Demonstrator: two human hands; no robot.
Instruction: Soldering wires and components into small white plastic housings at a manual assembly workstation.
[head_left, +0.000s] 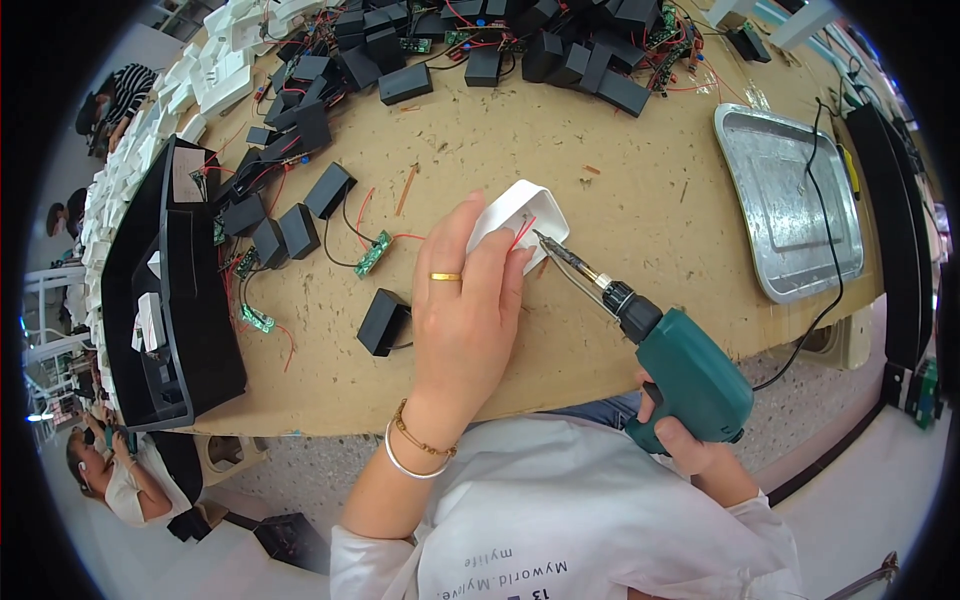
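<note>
My left hand (465,295) is closed around a white plastic housing (522,205), holding it tilted above the table. Thin red wires (524,230) stick up inside the housing near my fingertips. In my right hand (685,440) is a green pistol-grip soldering iron (690,370), gripped by its handle. Its metal tip reaches into the housing's opening, close to the red wires; whether it touches them I cannot tell. Just left of my left hand lie a black box (383,322) with a dark wire and a small green circuit board (373,254) with a red wire.
Many black boxes (405,84) with boards and wires lie heaped at the far side. White housings (215,75) pile up at far left, beside a black bin (180,290). A metal tray (790,200) sits at right, crossed by a black cable (835,260). Other people sit at the left.
</note>
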